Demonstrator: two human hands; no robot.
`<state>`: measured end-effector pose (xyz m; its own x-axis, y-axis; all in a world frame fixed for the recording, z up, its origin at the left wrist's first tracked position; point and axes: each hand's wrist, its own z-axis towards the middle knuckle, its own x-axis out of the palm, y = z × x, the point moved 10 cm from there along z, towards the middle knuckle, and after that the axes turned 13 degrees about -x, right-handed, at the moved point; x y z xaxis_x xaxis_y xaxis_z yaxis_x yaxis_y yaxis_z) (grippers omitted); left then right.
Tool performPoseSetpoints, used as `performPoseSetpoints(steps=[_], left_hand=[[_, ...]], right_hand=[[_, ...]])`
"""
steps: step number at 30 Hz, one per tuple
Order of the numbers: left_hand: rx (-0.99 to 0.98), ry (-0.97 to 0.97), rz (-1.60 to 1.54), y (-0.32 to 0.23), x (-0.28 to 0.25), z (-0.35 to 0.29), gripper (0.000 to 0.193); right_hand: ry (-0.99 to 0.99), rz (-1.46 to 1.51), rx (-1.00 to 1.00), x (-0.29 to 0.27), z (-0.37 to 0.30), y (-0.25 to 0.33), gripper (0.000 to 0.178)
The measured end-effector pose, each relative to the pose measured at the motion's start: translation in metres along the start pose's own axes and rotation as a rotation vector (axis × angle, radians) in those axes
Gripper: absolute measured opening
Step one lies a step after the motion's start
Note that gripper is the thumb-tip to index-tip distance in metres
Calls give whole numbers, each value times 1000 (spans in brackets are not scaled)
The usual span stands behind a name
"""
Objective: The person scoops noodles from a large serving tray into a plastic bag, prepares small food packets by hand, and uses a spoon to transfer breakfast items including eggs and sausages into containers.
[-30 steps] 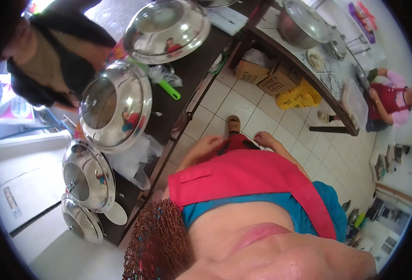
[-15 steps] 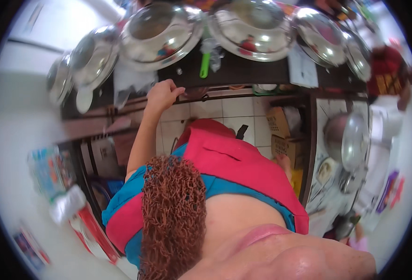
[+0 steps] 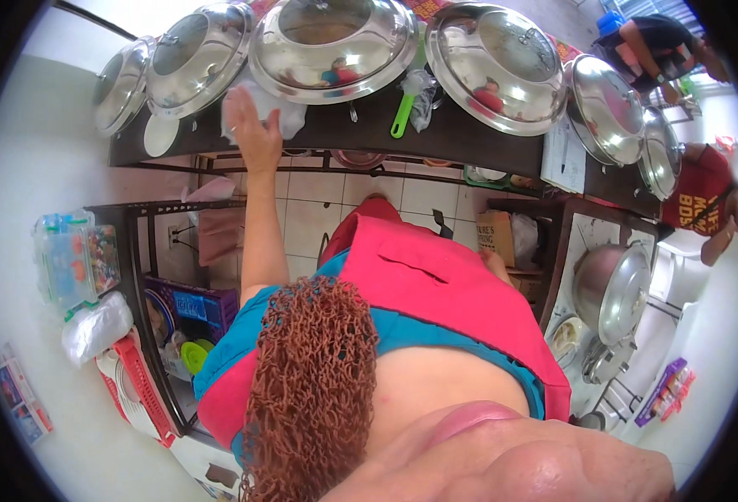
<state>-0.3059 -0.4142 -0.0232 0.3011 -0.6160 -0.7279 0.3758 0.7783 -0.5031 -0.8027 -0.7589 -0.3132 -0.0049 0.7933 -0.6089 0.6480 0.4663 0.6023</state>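
Observation:
My left hand (image 3: pixel 256 138) is stretched out over the front edge of the dark counter, fingers extended and thumb apart. It lies over a bundle of clear plastic bags (image 3: pixel 289 107); whether it touches them I cannot tell. Shiny round lids with glass centres stand in a row behind it, the nearest being one lid (image 3: pixel 335 71) and another to its left (image 3: pixel 197 71). A white oval spoon or paddle head (image 3: pixel 161 135) hangs over the counter's edge. Low beside my pink apron (image 3: pixel 436 280), my right hand (image 3: pixel 494 263) shows only partly; its fingers are hard to make out.
A green-handled utensil (image 3: pixel 402 115) in plastic and a paper pad with a pen (image 3: pixel 564 159) lie on the counter (image 3: pixel 469 146). To the right are a large metal pot (image 3: pixel 607 293) and a person in a red shirt (image 3: pixel 699 192). Plastic containers (image 3: pixel 72 259) sit at left.
My left hand has moved left and forward onto the plastic bags, and its fingers have opened out. The view has shifted, so the lids sit farther right.

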Motion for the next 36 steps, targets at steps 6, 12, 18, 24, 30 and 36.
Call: performPoseSetpoints(steps=[6,12,18,24,30,36], left_hand=[[-178,-313,25,70,-58,-15,70],[-96,-635,361,122,-220,3,27],[-85,-915,752,134,-444,-82,14],[-389,-1180,891,195,-582,-130,57],[-1081,-803,797,377,-662,-160,64],[-555,-1300,620,316,-691,-148,37]], right_hand=[[-75,138,-260,-18,53,71,26],[72,-257,-349,-3,72,71,27],[500,-614,-269,17,57,88,33],[468,-478,-289,44,76,77,33],[417,-384,-240,75,73,88,32],[447,-512,-126,108,48,76,32]])
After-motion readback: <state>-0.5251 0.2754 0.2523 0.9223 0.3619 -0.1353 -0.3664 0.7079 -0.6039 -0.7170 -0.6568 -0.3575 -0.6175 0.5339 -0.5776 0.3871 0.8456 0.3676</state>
